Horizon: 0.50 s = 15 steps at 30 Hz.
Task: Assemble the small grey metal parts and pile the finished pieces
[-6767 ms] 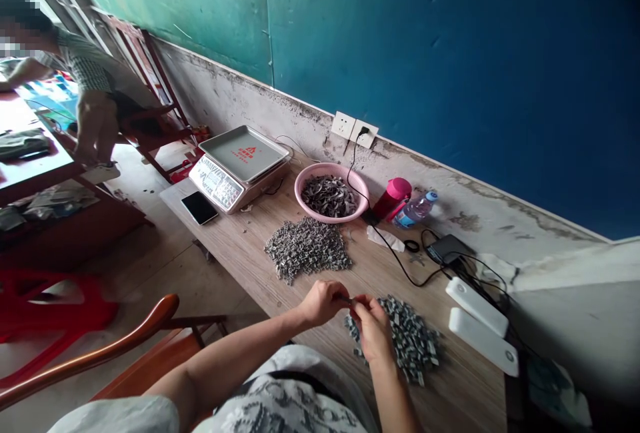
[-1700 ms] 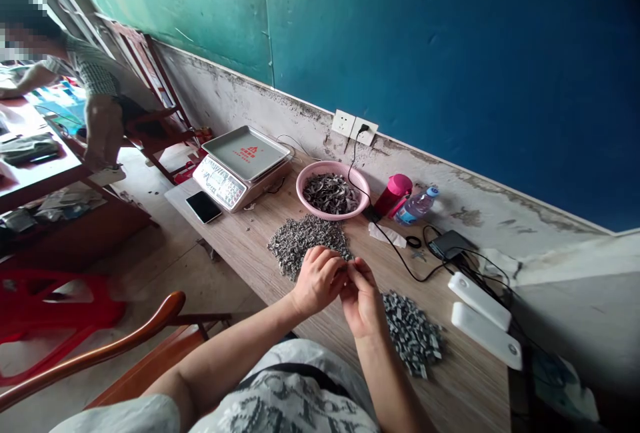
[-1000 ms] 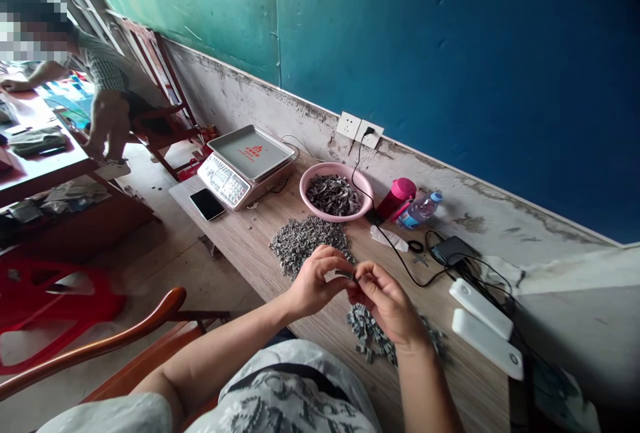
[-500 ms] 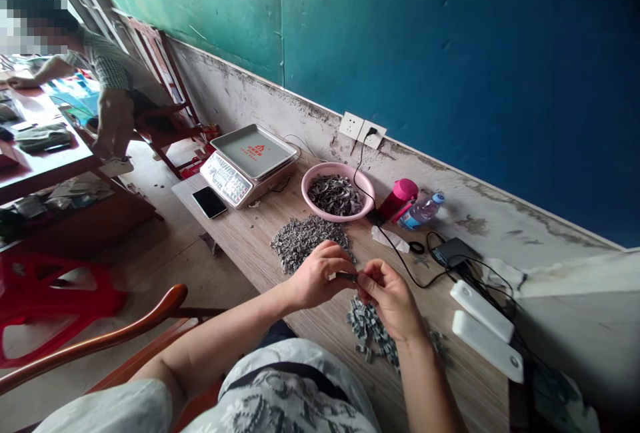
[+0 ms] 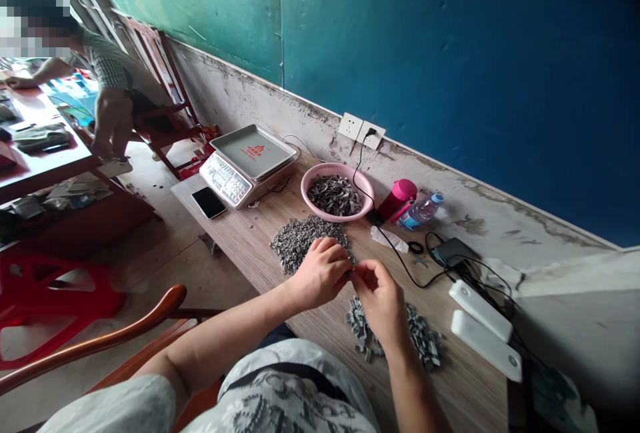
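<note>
My left hand (image 5: 323, 274) and my right hand (image 5: 384, 303) meet fingertip to fingertip above the wooden table. Both are closed in a pinch on a small dark strip (image 5: 350, 272), of which only a speck shows now between the fingers. Behind my left hand spreads a pile of small grey pieces (image 5: 300, 240). Under and beside my right hand lies a second pile of larger grey-green pieces (image 5: 425, 336), partly covered by that hand and wrist. A pink basket (image 5: 311, 205) of dark, flat, curved pieces (image 5: 335, 194) stands beyond the hands.
A scale (image 5: 233, 180) and a phone (image 5: 209, 202) sit at the table's far left. Along the wall stand a pink flask (image 5: 397, 198) and a water bottle (image 5: 421, 212), with cables, a black adapter (image 5: 455, 253) and white devices (image 5: 486, 345). Another person (image 5: 113, 76) sits at the left.
My left hand has turned and its fingers have curled in, hiding most of the dark strip seen before. My right hand has shifted slightly left, its fingertips closer to the left hand's.
</note>
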{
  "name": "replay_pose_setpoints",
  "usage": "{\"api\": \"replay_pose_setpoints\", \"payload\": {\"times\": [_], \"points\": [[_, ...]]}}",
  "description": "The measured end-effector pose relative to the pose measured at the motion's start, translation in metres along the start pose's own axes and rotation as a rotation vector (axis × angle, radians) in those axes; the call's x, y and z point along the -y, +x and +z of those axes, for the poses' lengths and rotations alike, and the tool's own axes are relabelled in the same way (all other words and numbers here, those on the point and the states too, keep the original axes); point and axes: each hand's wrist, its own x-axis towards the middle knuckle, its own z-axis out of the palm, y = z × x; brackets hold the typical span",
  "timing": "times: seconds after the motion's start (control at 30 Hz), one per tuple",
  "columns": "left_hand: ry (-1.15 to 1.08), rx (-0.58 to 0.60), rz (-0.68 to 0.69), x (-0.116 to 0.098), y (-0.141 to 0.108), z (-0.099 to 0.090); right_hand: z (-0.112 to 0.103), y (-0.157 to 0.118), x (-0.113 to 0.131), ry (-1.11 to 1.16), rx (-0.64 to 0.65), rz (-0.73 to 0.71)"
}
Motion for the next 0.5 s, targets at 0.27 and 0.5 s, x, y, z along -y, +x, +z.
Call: {"api": "replay_pose_setpoints", "payload": {"times": [0.27,0.5], "points": [[-0.225,-0.053,-0.148,0.004,-0.004,0.001,0.005,-0.001,-0.006,0.182,0.039,0.134],[-1.566,-0.135,-0.744,-0.01,-0.009,0.013,0.003,0.001,-0.007,0.246,0.139,0.09]]}}
